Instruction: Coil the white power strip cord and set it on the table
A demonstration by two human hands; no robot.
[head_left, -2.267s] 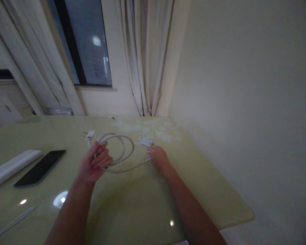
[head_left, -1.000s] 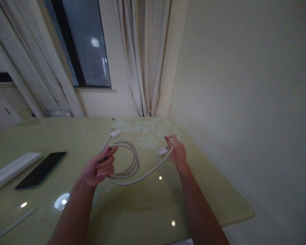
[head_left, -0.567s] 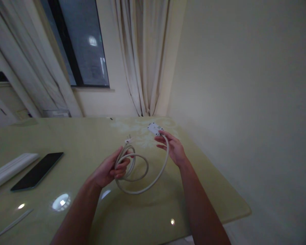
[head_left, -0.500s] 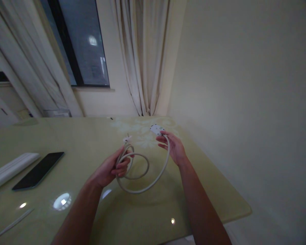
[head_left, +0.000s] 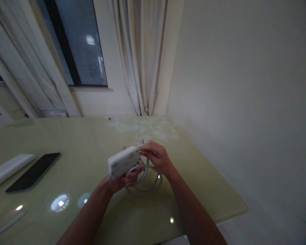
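Note:
A white power strip (head_left: pixel 123 162) is held above the table, tilted, its far end up to the right. My left hand (head_left: pixel 132 177) is closed around the looped grey-white cord (head_left: pixel 156 185), under the strip, which hides part of its fingers. My right hand (head_left: pixel 156 154) pinches the strip's cord end with thumb and fingers. Prongs of a plug (head_left: pixel 142 142) stick up just beyond the right fingertips. Loops of cord hang between and below both hands.
A pale green glossy table (head_left: pixel 206 190) lies beneath, ending at a wall on the right. Left of me are a black tablet-like slab (head_left: pixel 34 172), a long white box-like object (head_left: pixel 9 170) and a thin white stick or cable (head_left: pixel 9 225). Curtains (head_left: pixel 140 58) hang behind.
My right hand has brought the power strip left and nearer, over my left hand. The hands are now close together, and the cord's wide loop has drawn in.

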